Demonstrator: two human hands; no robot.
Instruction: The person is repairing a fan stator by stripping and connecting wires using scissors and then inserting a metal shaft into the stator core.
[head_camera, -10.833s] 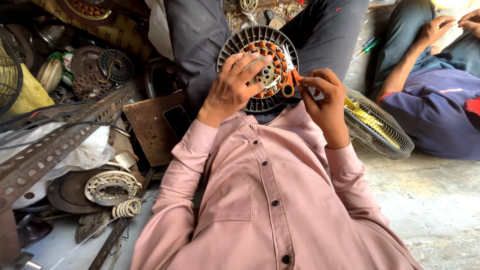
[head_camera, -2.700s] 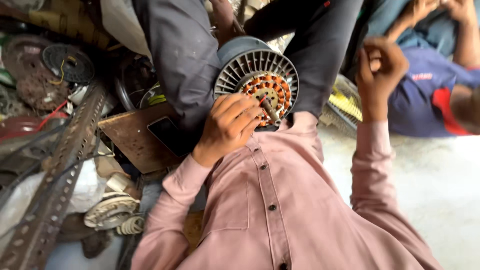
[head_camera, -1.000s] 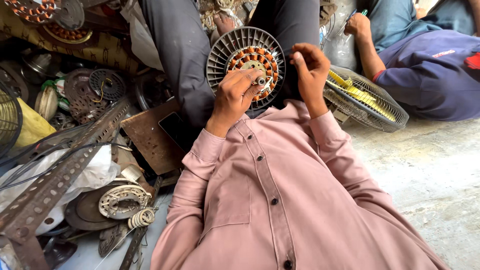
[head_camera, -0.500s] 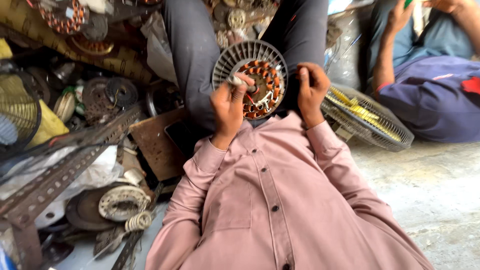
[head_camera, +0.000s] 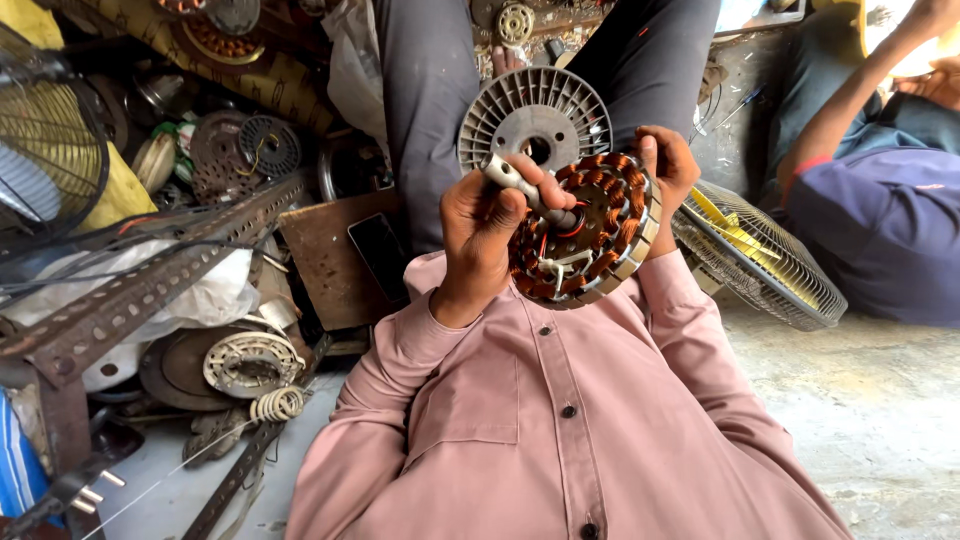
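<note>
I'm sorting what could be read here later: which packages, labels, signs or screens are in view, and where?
Phone: flat dark rectangle with a blank black screen, lying on a brown board beside the person's left arm.
Blue-and-white striped item: bottom left corner, possibly packaging; too cropped to tell.
No signs or readable labels show.

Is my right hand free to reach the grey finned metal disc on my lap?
Probably not as things stand: the right hand grips the rim of the copper-wound stator, which also partly covers the grey finned disc.
</note>
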